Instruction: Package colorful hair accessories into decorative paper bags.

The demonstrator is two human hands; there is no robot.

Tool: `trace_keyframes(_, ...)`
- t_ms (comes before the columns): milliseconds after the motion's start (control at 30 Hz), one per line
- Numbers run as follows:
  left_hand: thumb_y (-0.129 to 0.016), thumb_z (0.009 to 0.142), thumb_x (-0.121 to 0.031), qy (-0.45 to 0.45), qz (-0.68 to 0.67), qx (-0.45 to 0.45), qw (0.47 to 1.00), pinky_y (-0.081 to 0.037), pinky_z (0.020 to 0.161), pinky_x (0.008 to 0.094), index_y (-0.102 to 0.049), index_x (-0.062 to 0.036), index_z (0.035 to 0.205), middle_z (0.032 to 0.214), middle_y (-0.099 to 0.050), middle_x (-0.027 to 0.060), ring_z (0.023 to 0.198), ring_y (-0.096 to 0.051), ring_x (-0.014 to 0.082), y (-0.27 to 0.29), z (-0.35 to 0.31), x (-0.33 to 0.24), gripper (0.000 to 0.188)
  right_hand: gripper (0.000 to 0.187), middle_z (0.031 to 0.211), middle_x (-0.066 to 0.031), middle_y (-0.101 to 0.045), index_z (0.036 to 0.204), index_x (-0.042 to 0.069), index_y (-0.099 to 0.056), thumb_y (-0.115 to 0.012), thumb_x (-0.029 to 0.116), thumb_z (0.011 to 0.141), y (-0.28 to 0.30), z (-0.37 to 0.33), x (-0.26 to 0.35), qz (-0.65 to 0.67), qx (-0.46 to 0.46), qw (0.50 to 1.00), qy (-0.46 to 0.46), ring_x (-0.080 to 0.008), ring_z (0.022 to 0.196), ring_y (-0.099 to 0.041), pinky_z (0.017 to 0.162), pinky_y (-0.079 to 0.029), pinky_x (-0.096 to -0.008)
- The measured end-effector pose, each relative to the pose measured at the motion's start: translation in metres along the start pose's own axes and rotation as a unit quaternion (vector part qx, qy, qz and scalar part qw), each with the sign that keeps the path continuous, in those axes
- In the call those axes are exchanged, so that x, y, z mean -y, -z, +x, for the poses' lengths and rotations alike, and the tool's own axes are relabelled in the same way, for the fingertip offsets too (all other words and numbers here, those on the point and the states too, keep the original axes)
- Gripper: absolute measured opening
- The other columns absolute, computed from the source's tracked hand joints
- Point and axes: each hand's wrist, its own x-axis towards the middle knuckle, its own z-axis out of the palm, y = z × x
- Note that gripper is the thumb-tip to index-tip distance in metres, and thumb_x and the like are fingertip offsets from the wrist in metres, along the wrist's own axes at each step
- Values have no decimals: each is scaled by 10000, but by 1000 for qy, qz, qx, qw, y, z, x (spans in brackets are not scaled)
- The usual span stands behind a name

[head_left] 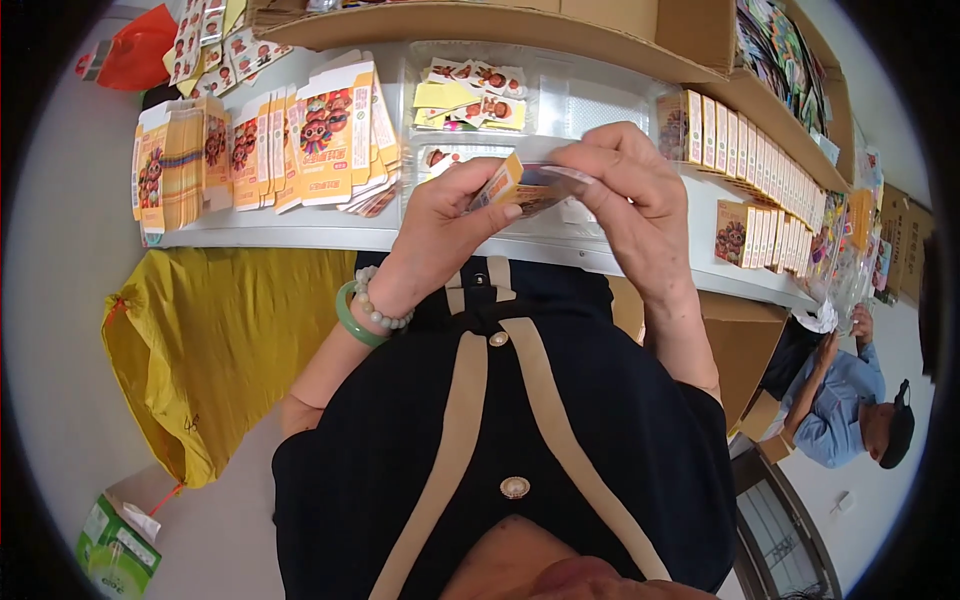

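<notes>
My left hand [450,215] grips a small orange carton [503,182] between thumb and fingers, above the table's near edge. Over its right end, my right hand [635,195] is closed, fingers bent, pinching a thin, pale, glossy sheet [572,174] against the carton. Whether the sheet is partly inside the carton, I cannot tell. Just beyond my hands, a clear plastic tray [410,110] holds sticker sheets [475,93] with cartoon figures and yellow backing.
Flattened orange cartons [330,140] stand stacked at the left. Rows of upright cartons [745,145] line the right side. A long cardboard box [480,22] runs along the back. A yellow sack [210,350] hangs at the near left. Another person [840,410] works at the far right.
</notes>
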Motion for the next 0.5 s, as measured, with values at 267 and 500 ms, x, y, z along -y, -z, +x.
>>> trace_keyframes(267,-615,859,-3,14,-81,19,996,-448,777,204,-551,45,1149,1008,-572,17,897,-511,55,3,-1,4,301,120,861,-42,-585,925,-37,-645,-602,-26,813,-2,0,2,86,-40,988,-123,-94,754,-510,663,-413,-223)
trace_keyframes(500,-602,866,-3,6,-81,34,996,-451,784,209,-531,55,1166,1025,-572,24,909,-517,56,10,1,5,314,138,824,-48,-577,905,-37,-652,-629,-47,770,3,3,0,179,-46,977,-105,-104,735,-509,638,-407,-232)
